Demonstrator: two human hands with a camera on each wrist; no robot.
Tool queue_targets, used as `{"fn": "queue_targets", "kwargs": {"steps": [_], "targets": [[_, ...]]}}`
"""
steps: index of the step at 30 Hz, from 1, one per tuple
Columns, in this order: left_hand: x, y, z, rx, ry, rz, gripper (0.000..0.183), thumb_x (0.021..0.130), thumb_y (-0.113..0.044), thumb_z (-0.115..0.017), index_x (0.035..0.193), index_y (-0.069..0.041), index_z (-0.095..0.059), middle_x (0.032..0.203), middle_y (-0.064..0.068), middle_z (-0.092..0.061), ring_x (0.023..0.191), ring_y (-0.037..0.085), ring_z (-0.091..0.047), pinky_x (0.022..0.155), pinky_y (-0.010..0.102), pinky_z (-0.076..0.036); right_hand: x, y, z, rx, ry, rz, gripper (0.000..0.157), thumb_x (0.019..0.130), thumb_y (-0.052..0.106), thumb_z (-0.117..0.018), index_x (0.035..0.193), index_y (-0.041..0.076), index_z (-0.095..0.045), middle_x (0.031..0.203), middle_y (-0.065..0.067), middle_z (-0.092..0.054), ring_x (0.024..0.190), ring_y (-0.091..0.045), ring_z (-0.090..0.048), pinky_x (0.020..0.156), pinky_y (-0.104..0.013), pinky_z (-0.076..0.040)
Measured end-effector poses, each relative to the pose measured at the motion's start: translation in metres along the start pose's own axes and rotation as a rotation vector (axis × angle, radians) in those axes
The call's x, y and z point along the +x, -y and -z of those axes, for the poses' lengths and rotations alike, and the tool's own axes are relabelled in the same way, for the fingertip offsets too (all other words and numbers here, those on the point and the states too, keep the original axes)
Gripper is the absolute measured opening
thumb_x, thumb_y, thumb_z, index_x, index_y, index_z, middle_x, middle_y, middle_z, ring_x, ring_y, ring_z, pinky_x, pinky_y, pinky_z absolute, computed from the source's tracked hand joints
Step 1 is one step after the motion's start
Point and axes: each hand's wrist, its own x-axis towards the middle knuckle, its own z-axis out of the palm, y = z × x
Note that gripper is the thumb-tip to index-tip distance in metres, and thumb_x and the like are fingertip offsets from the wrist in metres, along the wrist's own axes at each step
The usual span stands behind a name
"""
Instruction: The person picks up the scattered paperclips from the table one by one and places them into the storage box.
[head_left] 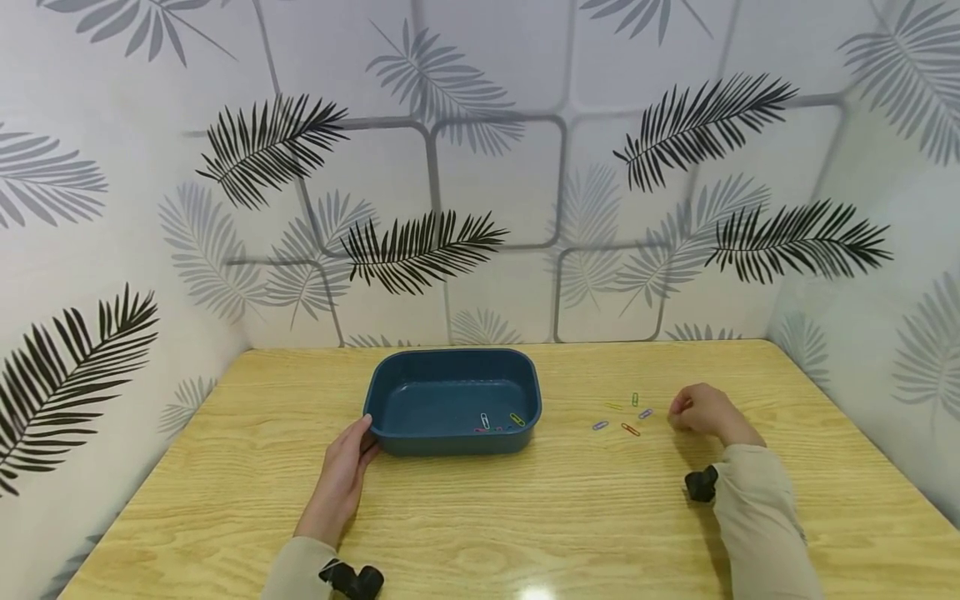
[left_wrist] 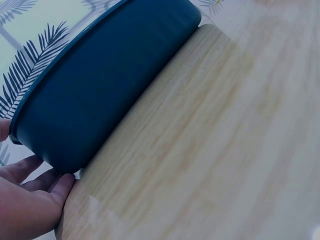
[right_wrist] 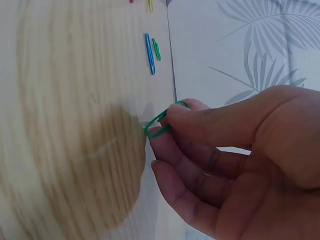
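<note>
A dark blue rectangular tray (head_left: 453, 446) stands left of centre on the table. At its front left corner, my left hand (head_left: 345, 467) grips it, the thumb at the rim and the fingers against the lower side (left_wrist: 65, 157). Over the table to the right, my right hand (head_left: 708, 412) pinches a green paper clip (right_wrist: 154, 132) between thumb and forefinger. Left of that hand lie loose paper clips: a green one (head_left: 635, 399), a yellow one (head_left: 615, 406), a red one (head_left: 631, 429) and two purplish ones. Inside the tray are a white clip (head_left: 485, 421), a yellow clip (head_left: 517, 419) and some reddish ones.
The light wood table (head_left: 480, 517) ends at a wall (head_left: 495, 292) with a leaf pattern behind and at both sides. Bare wood lies between the tray and the loose clips. A small black device (head_left: 701, 485) sits at each wrist.
</note>
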Motion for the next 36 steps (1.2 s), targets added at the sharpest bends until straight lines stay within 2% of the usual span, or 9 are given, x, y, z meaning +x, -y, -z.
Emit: {"fn": "queue_targets", "kwargs": {"steps": [3,9,13,15,20,29,36], "targets": [[0.0,0.001,0.001,0.0,0.004,-0.011,0.058,0.105,-0.029,-0.043,0.147,0.009,-0.028,0.149,0.026,-0.03,0.135,0.03,-0.032,0.111,0.037,-0.029,0.002,0.001,-0.002,0.02,-0.001,0.011,0.008,0.081,0.002,-0.067,0.08,-0.004,-0.062,0.078,-0.01,-0.061,0.071,-0.02,-0.052,0.063,-0.033,-0.045],[0.0,0.007,0.005,-0.023,0.032,-0.077,0.074,0.097,-0.041,-0.057,0.143,0.011,-0.034,0.143,0.026,-0.038,0.128,0.026,-0.04,0.104,0.031,-0.038,0.005,0.009,-0.007,0.098,0.018,0.019,0.009,0.082,0.0,-0.067,0.08,-0.006,-0.061,0.073,-0.005,-0.059,0.067,-0.016,-0.051,0.059,-0.03,-0.045],[0.0,0.005,0.004,-0.019,0.024,-0.055,0.069,0.1,-0.037,-0.053,0.144,0.01,-0.033,0.145,0.026,-0.036,0.13,0.028,-0.038,0.107,0.034,-0.035,0.004,0.014,-0.007,0.132,0.029,0.007,0.008,0.082,-0.002,-0.066,0.081,-0.007,-0.06,0.072,-0.004,-0.058,0.065,-0.015,-0.052,0.057,-0.029,-0.047],[0.0,0.003,0.002,-0.003,0.012,-0.024,0.065,0.103,-0.034,-0.048,0.146,0.01,-0.028,0.148,0.027,-0.03,0.134,0.03,-0.032,0.111,0.038,-0.029,0.003,0.015,-0.006,0.135,0.03,0.001,0.007,0.081,-0.002,-0.065,0.082,-0.007,-0.06,0.072,-0.004,-0.058,0.064,-0.015,-0.052,0.056,-0.029,-0.047],[0.001,0.0,0.0,0.001,-0.009,0.009,0.055,0.106,-0.025,-0.04,0.147,0.009,-0.027,0.149,0.025,-0.03,0.134,0.029,-0.032,0.11,0.036,-0.03,0.001,0.017,-0.001,0.138,0.017,-0.016,0.008,0.083,-0.001,-0.064,0.083,-0.007,-0.06,0.074,-0.006,-0.059,0.064,-0.016,-0.055,0.056,-0.029,-0.05],[0.0,0.001,0.001,0.016,-0.003,0.004,0.057,0.106,-0.028,-0.041,0.147,0.009,-0.028,0.148,0.024,-0.031,0.133,0.029,-0.033,0.109,0.034,-0.032,0.002,0.025,0.0,0.145,-0.023,0.006,0.007,0.083,-0.001,-0.062,0.084,-0.007,-0.059,0.075,-0.007,-0.059,0.064,-0.017,-0.056,0.055,-0.03,-0.049],[0.001,0.001,0.0,0.018,-0.003,0.001,0.057,0.105,-0.028,-0.041,0.147,0.009,-0.028,0.148,0.024,-0.031,0.133,0.029,-0.033,0.107,0.032,-0.034,0.008,0.036,-0.01,0.212,-0.064,0.018,0.009,0.088,-0.001,-0.06,0.089,-0.01,-0.058,0.08,-0.013,-0.063,0.07,-0.03,-0.065,0.058,-0.033,-0.056]]}}
